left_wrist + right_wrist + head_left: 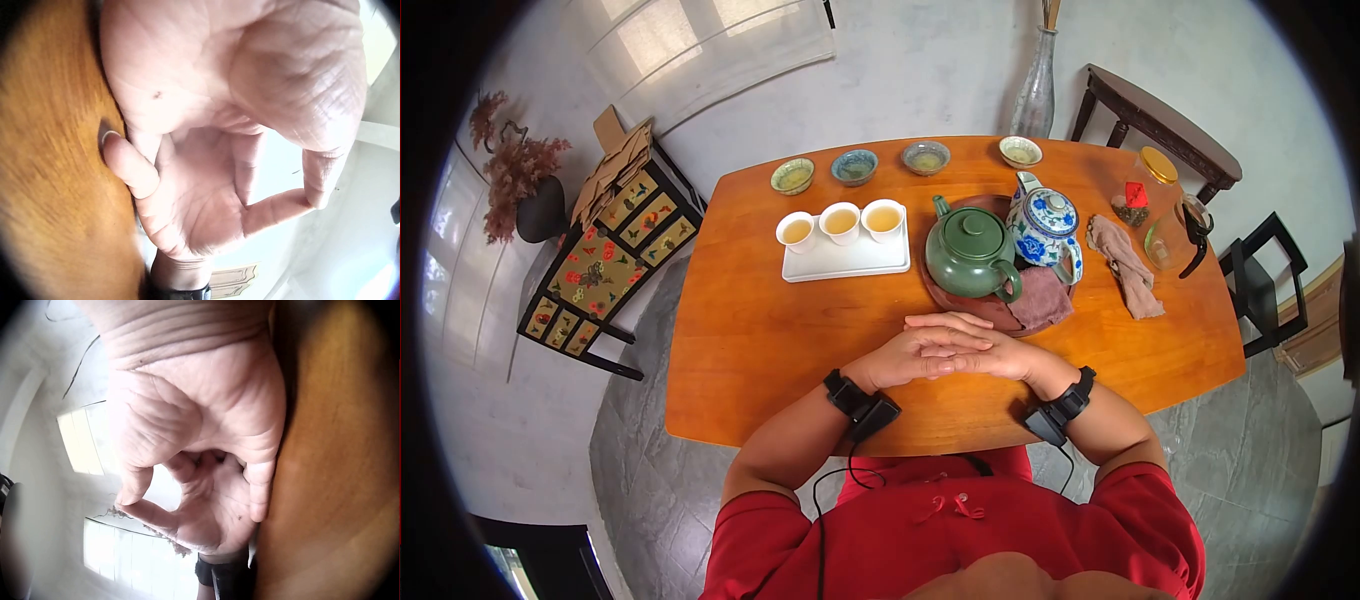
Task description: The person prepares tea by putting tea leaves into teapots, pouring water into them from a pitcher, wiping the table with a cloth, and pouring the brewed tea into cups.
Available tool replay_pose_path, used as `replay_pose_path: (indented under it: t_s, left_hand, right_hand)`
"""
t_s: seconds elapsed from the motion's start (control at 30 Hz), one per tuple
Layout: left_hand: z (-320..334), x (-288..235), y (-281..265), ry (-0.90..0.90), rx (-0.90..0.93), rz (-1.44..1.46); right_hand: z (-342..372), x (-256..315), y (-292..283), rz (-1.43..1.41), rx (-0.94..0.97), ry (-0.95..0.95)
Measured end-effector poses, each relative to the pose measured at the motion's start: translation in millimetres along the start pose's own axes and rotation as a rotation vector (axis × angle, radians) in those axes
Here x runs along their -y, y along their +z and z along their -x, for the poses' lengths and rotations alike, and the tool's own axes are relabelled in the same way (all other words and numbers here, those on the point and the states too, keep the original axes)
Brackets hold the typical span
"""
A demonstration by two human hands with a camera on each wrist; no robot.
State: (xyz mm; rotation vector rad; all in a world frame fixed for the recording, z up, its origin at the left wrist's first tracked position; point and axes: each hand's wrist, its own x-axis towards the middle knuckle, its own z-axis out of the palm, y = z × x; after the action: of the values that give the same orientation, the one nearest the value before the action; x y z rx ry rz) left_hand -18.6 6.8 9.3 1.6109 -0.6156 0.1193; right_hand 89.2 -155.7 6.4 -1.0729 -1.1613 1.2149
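In the head view the left hand (897, 361) and right hand (1000, 357) meet over the wooden table, fingers overlapping and loosely bent. Both wrist views show the palms facing each other with a hollow between them and the thumb tips touching; neither hand holds an object. The left wrist view has the left hand (231, 69) nearer and the right hand (194, 206) beyond. Just past the fingers, a green teapot (968, 255), a blue-and-white teapot (1045, 225) and a folded brown cloth (1040, 298) sit on a round brown tray (943, 298).
Three tea-filled cups stand on a white tray (846, 262). Several small bowls, one a blue bowl (855, 167), line the table's far edge. At right lie a crumpled cloth (1127, 268), a yellow-lidded jar (1157, 166) and a glass pitcher (1168, 240). Cables hang from both wrist cameras.
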Motion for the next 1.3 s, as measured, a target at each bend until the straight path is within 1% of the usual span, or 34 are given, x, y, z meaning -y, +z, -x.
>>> replay_pose_path:
  t_s: [0.07,0.13,0.27,0.33,0.47,0.57,0.67,0.73,0.77,0.83,0.9,0.97,1.03,1.07,1.13,1.17,1.23,1.3]
  left_hand:
    - [0,0,1,0.033,0.021,-0.019]
    - [1,-3,5,-0.133,0.007,0.117]
    - [4,18,1,-0.116,0.027,0.066]
    - [3,21,0,-0.105,0.023,0.075]
    - [4,22,0,-0.097,0.028,0.092]
    - [5,23,0,-0.101,0.029,0.088]
    - [3,24,-2,-0.094,0.037,0.107]
    - [2,26,-2,-0.063,0.048,0.094]
    - [3,26,-1,-0.064,0.058,0.094]
    - [4,26,0,-0.116,0.034,0.138]
    - [4,29,0,-0.111,0.034,0.178]
    - [6,31,0,-0.104,0.029,0.216]
    - [6,30,1,-0.165,0.004,0.297]
    - [6,31,2,-0.159,0.003,0.293]
    - [5,29,3,-0.166,0.006,0.387]
    - [6,27,3,-0.160,0.004,0.383]
    - [8,25,5,-0.231,-0.034,0.445]
    - [8,25,5,-0.224,-0.036,0.478]
  right_hand:
    - [1,1,1,-0.041,0.002,0.012]
    - [1,1,1,-0.095,0.018,0.052]
    - [0,0,-1,-0.101,0.020,0.055]
    - [-1,0,-2,-0.185,0.027,0.070]
    - [0,9,2,-0.194,0.000,0.088]
    - [-1,14,6,-0.234,0.003,0.041]
    - [-1,11,6,-0.256,-0.039,0.084]
    - [-1,4,2,-0.248,0.013,0.013]
    - [-1,2,0,-0.248,0.006,0.006]
    - [-1,2,0,-0.292,0.011,0.008]
    - [-1,3,-1,-0.319,0.032,-0.009]
    - [-1,4,0,-0.338,0.037,0.037]
    - [-3,4,-2,-0.350,0.042,0.049]
    - [-2,3,-2,-0.374,0.045,0.071]
    - [-2,2,-2,-0.383,0.054,0.058]
    - [-3,1,-2,-0.396,0.059,0.045]
    - [-3,-1,-2,-0.388,0.063,0.037]
    - [-4,-2,-3,-0.376,0.069,0.037]
